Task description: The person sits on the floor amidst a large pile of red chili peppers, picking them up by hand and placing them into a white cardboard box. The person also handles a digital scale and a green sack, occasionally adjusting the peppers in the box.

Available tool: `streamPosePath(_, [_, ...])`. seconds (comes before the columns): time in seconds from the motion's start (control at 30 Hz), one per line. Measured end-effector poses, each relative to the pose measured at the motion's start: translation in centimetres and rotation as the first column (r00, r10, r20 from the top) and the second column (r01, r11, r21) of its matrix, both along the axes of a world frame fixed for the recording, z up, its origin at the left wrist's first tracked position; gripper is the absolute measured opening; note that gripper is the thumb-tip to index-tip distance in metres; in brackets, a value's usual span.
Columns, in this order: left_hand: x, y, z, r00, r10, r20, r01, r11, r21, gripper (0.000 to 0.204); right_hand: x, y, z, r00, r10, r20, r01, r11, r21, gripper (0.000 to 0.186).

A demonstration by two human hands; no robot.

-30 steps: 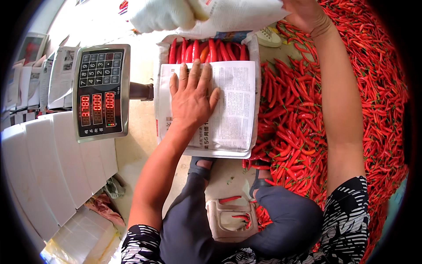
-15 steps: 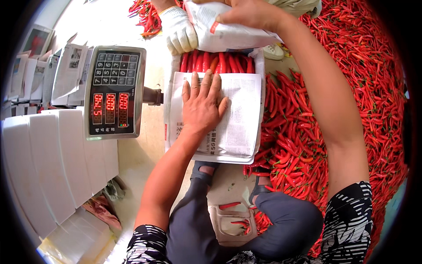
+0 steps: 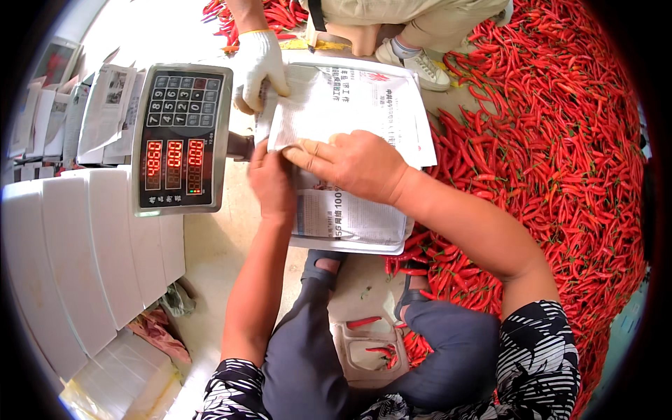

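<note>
A white foam box [image 3: 350,246] sits before me under newspaper sheets [image 3: 357,98], which hide the chilies inside. My left hand [image 3: 271,183] is at the box's left edge, fingers curled on the paper; motion smears it a little. My right hand [image 3: 353,168] reaches across from the right, its fingers bent together on the sheet's corner beside my left fingertips. Just above them, a co-worker's white-gloved hand [image 3: 260,73] grips near the top left corner. A scale display [image 3: 180,140] with keys and red digits stands left of the box.
Loose red chilies [image 3: 546,161] heap across the right side. Stacked white foam boxes [image 3: 84,259] and folded newspapers [image 3: 101,119] lie at left. A plastic stool [image 3: 364,381] is between my legs. The co-worker's shoe [image 3: 427,73] is beyond the box.
The upper newspaper has come down over the exposed chilies. My right hand has moved down and left; my left hand slid from the sheet's middle to the left edge. The gloved hand moved leftward.
</note>
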State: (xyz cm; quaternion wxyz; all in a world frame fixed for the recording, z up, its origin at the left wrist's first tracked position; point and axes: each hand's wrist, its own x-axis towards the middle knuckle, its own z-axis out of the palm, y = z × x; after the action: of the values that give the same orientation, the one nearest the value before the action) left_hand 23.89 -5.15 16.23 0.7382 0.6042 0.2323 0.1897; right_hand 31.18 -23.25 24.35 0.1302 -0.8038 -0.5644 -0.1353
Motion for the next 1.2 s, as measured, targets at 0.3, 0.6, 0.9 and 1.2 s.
streamPosePath(0.3, [2.3, -3.2, 7.8, 0.882, -0.456, -0.121, 0.238, 0.21, 0.948, 0.038, -6.2, -0.6, -6.3, 0.943, -0.232, -0.238, 0.189, 0.963, -0.191, 0.036])
streamPosePath(0.6, [2.1, -1.5, 2.9, 0.807, -0.425, -0.409, 0.404, -0.107, 0.908, 0.065, -3.6, -7.9, -1.3, 0.908, -0.321, -0.269, 0.388, 0.887, 0.25, 0.038])
streamPosePath(0.9, [-0.1, -7.8, 2.7, 0.831, -0.211, -0.514, 0.489, -0.162, 0.857, 0.092, -9.9, -13.2, -5.2, 0.682, -0.257, -0.685, 0.537, 0.811, 0.23, 0.045])
streamPosePath(1.2, [-0.5, -7.8, 2.0, 0.839, -0.233, -0.491, 0.458, -0.185, 0.87, 0.08, -19.9, -18.4, -16.1, -0.645, 0.113, -0.756, 0.516, 0.794, -0.321, 0.018])
